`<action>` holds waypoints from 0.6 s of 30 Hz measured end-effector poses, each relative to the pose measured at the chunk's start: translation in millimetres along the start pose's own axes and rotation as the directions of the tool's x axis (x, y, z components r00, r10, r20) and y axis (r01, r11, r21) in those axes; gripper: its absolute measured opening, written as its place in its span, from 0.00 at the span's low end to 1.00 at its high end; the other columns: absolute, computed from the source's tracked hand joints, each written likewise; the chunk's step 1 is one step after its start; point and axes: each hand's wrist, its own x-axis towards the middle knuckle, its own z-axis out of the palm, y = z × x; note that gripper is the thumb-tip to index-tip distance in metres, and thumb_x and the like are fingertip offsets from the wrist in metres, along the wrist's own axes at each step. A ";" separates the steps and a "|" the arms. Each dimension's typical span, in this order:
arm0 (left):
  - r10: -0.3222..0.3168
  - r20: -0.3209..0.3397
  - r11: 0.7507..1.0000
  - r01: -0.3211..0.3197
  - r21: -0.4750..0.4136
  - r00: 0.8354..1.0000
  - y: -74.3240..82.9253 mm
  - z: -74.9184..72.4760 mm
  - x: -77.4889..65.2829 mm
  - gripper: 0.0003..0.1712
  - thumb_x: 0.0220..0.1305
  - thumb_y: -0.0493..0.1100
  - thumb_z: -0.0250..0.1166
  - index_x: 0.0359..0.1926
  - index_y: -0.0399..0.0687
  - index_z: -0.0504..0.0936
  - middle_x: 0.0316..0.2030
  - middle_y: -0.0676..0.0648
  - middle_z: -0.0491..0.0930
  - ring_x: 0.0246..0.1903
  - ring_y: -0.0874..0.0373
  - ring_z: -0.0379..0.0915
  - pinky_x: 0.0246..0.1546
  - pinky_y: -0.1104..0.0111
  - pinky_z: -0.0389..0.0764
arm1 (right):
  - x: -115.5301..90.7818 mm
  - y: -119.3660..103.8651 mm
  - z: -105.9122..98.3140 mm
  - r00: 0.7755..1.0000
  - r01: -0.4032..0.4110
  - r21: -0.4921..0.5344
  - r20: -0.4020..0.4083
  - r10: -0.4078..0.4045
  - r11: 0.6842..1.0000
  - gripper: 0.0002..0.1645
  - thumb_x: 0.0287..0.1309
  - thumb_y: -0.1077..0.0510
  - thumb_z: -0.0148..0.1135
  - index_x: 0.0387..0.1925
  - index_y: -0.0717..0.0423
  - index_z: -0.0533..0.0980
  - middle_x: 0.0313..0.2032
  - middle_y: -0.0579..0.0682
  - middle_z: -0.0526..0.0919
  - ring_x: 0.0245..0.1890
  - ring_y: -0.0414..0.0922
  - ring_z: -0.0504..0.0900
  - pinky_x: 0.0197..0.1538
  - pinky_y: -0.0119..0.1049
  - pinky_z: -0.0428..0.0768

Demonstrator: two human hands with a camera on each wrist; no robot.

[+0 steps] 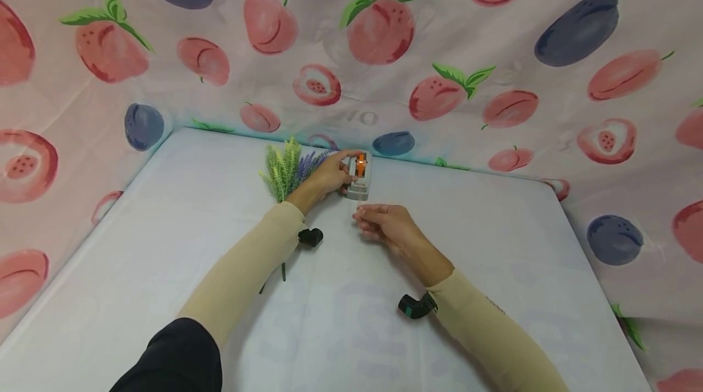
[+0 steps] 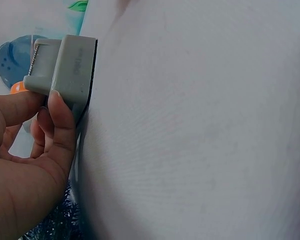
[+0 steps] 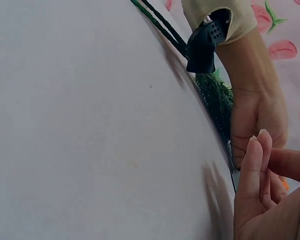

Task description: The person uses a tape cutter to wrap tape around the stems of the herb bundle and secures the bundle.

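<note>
A grey tape dispenser with an orange hub stands near the back of the white table. My left hand grips it from the left side. In the left wrist view, the thumb and fingers hold the grey body, whose toothed cutting edge shows. Just in front of the dispenser, my right hand pinches what looks like a clear strip of tape, faint between thumb and fingertips. In the right wrist view the fingertips meet the thumb, and the tape cannot be made out there.
Artificial flower stems, yellow-green and purple, lie left of the dispenser, partly under my left arm. Their green stalks point toward the front. A fruit-print cloth hangs behind the table.
</note>
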 end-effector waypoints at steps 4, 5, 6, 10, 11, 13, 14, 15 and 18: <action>-0.003 -0.007 1.000 0.003 0.005 1.000 -0.1 0.4 0.4 0.35 0.69 0.29 0.62 0.71 0.63 0.72 0.33 0.44 0.71 0.27 0.55 0.72 0.26 0.62 0.81 | -5.0 0.7 0.5 0.999 0.043 -0.050 -0.007 -0.043 0.998 0.18 0.69 0.61 0.64 0.57 0.64 0.81 0.42 0.51 0.90 0.30 0.37 0.85 0.36 0.30 0.85; -0.004 -0.008 1.000 0.004 0.006 1.000 -0.2 0.5 0.6 0.36 0.69 0.28 0.61 0.71 0.63 0.72 0.33 0.44 0.71 0.27 0.55 0.72 0.26 0.62 0.81 | -6.2 0.7 0.6 0.998 0.063 -0.063 -0.012 -0.064 0.996 0.18 0.68 0.61 0.64 0.56 0.64 0.81 0.42 0.52 0.90 0.30 0.37 0.85 0.36 0.30 0.85; -0.005 -0.008 1.000 0.005 0.006 1.000 -0.3 0.5 0.6 0.36 0.69 0.28 0.61 0.71 0.64 0.72 0.33 0.44 0.71 0.28 0.55 0.73 0.26 0.62 0.81 | -7.2 0.7 0.6 0.996 0.086 -0.074 -0.016 -0.088 0.994 0.17 0.68 0.62 0.64 0.56 0.65 0.81 0.42 0.53 0.90 0.29 0.38 0.85 0.36 0.31 0.85; -0.008 -0.007 1.000 0.009 0.009 1.000 0.1 0.6 0.4 0.36 0.69 0.28 0.60 0.71 0.64 0.72 0.33 0.43 0.71 0.29 0.54 0.74 0.27 0.61 0.81 | -11.1 -0.1 0.8 0.984 0.170 -0.107 -0.031 -0.174 0.980 0.16 0.66 0.65 0.65 0.53 0.66 0.79 0.41 0.56 0.90 0.28 0.40 0.85 0.36 0.33 0.86; -0.009 -0.008 1.000 0.009 0.009 1.000 0.1 0.7 0.4 0.36 0.69 0.28 0.60 0.71 0.65 0.72 0.33 0.43 0.71 0.30 0.53 0.75 0.27 0.61 0.81 | -11.8 -0.4 0.9 0.981 0.188 -0.112 -0.031 -0.192 0.976 0.16 0.66 0.66 0.64 0.53 0.66 0.79 0.41 0.57 0.89 0.27 0.40 0.85 0.36 0.34 0.86; -0.012 -0.010 1.000 0.012 0.008 1.000 0.5 0.8 0.0 0.36 0.69 0.28 0.61 0.71 0.66 0.73 0.34 0.43 0.71 0.31 0.52 0.76 0.27 0.61 0.81 | -12.5 -0.9 0.9 0.976 0.210 -0.117 -0.028 -0.214 0.971 0.17 0.66 0.67 0.64 0.55 0.67 0.77 0.41 0.58 0.89 0.27 0.41 0.85 0.36 0.34 0.86; -0.015 -0.010 1.000 0.015 0.006 1.000 0.7 0.8 0.0 0.36 0.69 0.28 0.61 0.70 0.66 0.73 0.34 0.43 0.71 0.31 0.52 0.77 0.27 0.61 0.81 | -12.5 -1.0 0.8 0.974 0.219 -0.118 -0.023 -0.223 0.969 0.18 0.66 0.67 0.63 0.56 0.67 0.76 0.41 0.59 0.89 0.27 0.41 0.85 0.36 0.34 0.86; -0.017 -0.011 1.000 0.017 0.004 1.000 0.8 0.7 0.0 0.36 0.69 0.29 0.62 0.70 0.66 0.73 0.35 0.43 0.71 0.32 0.52 0.77 0.27 0.61 0.81 | -12.1 -1.0 0.7 0.973 0.227 -0.116 -0.017 -0.231 0.967 0.18 0.67 0.67 0.63 0.57 0.67 0.75 0.41 0.59 0.89 0.27 0.41 0.85 0.36 0.34 0.86; -0.020 -0.011 1.000 0.020 0.004 1.000 1.0 0.6 -0.3 0.36 0.69 0.29 0.63 0.70 0.67 0.73 0.35 0.43 0.71 0.32 0.52 0.77 0.27 0.61 0.81 | -10.4 -0.6 0.0 0.971 0.238 -0.117 -0.002 -0.240 0.964 0.20 0.67 0.67 0.62 0.59 0.67 0.73 0.43 0.62 0.88 0.28 0.41 0.86 0.37 0.34 0.86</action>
